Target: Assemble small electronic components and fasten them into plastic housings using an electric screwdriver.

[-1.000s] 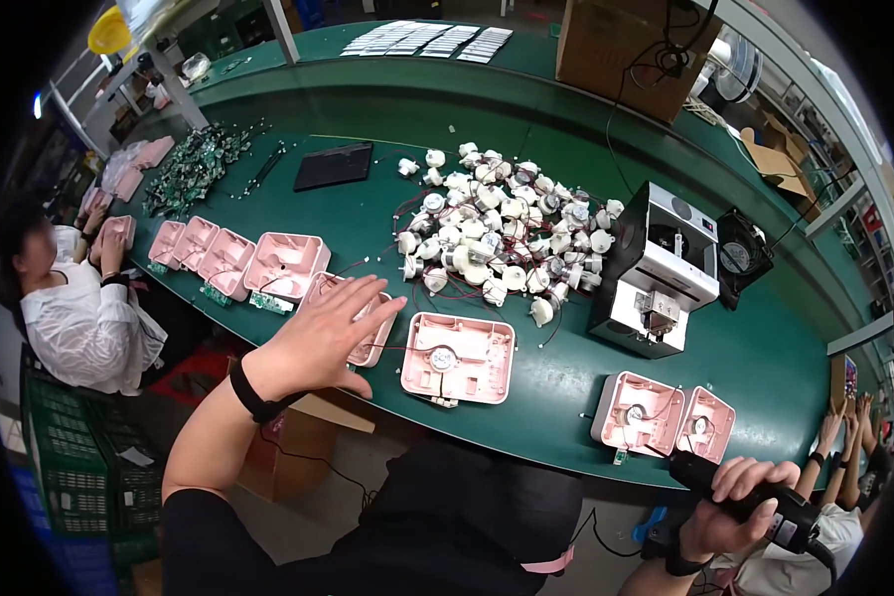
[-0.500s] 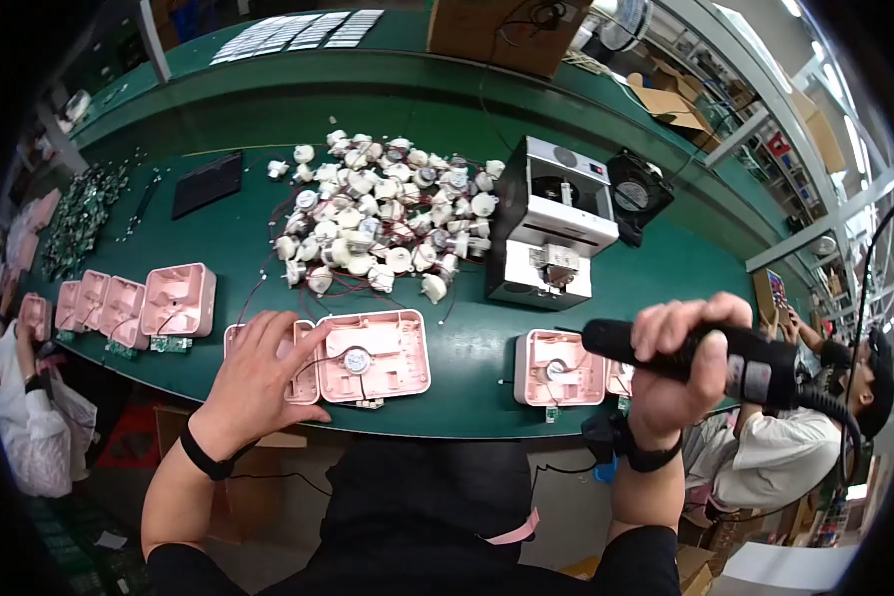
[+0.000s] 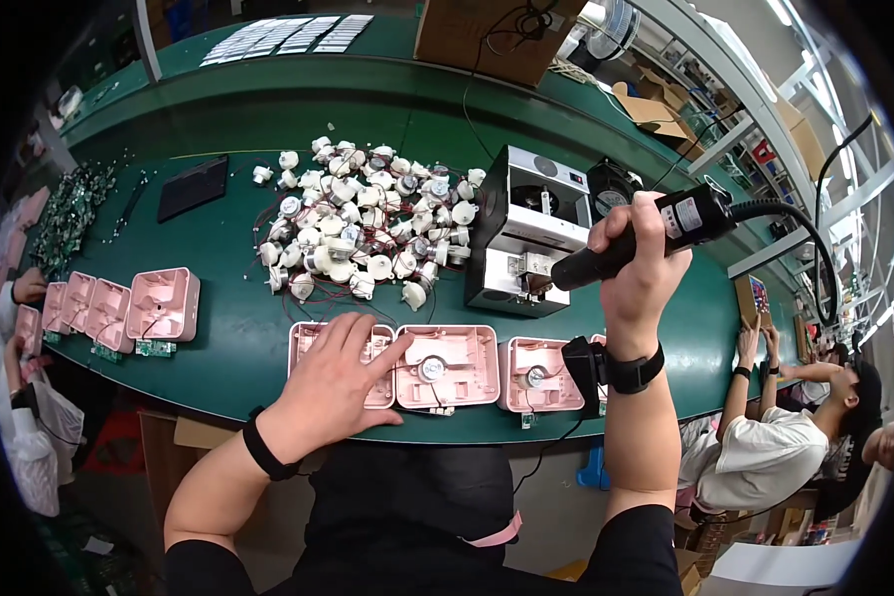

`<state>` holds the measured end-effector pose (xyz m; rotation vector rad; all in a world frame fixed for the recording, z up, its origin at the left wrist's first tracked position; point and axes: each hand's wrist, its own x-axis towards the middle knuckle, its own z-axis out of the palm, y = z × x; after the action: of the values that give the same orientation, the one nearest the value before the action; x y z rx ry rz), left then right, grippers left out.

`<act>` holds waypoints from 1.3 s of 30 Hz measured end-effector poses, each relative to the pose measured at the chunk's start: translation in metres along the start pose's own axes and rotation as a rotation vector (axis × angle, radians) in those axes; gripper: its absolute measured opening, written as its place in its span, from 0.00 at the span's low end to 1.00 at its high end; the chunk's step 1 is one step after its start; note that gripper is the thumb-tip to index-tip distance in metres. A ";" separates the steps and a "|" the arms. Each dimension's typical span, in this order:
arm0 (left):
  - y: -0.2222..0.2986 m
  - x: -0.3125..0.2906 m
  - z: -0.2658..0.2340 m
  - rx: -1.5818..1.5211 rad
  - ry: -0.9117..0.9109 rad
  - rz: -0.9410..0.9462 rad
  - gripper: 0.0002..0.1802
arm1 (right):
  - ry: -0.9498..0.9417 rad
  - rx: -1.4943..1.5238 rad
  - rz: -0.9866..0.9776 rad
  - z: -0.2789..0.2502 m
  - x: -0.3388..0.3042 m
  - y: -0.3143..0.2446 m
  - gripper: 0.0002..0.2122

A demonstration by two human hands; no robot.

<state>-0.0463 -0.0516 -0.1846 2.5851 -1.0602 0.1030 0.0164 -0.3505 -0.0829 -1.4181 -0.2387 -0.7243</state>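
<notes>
My right hand (image 3: 638,260) is wrapped round a black electric screwdriver (image 3: 598,260), whose tip end is at the metal outlet of a black-and-white screw feeder (image 3: 551,233). Whether the tip touches a screw cannot be made out. My left hand (image 3: 333,377) lies with spread fingers over a pink plastic housing (image 3: 301,343), covering much of its inside. Against that one sits a second pink housing (image 3: 467,368), open side up, with a round silver-topped motor (image 3: 431,369) and wires inside. A third pink housing (image 3: 556,392) with a similar part stands to its right, partly behind my right wrist.
A heap of white motors (image 3: 368,214) with wires lies mid-table. Several pink housings (image 3: 164,298) with green circuit boards stand at left, near a board pile (image 3: 74,219) and a black tray (image 3: 194,187). A small fan (image 3: 611,189) stands behind the feeder. Co-workers sit on both sides.
My right hand has brought the screwdriver left and away from me to the feeder. My left hand and the two housings by it have slid right, close to the third housing.
</notes>
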 end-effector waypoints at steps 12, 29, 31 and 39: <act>0.008 0.010 -0.003 -0.087 -0.033 0.138 0.47 | -0.088 0.005 0.088 0.010 -0.014 -0.011 0.08; 0.009 0.013 0.020 -0.132 0.007 0.206 0.33 | -0.269 0.204 0.235 0.039 -0.105 -0.014 0.16; 0.009 0.012 0.021 -0.126 0.007 0.202 0.32 | -0.280 0.170 0.261 0.041 -0.108 -0.010 0.16; 0.010 0.016 0.018 -0.106 0.012 0.216 0.30 | -0.298 0.107 0.229 0.042 -0.113 0.003 0.16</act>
<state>-0.0428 -0.0746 -0.1957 2.3673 -1.3008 0.1118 -0.0577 -0.2755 -0.1415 -1.4204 -0.3353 -0.3065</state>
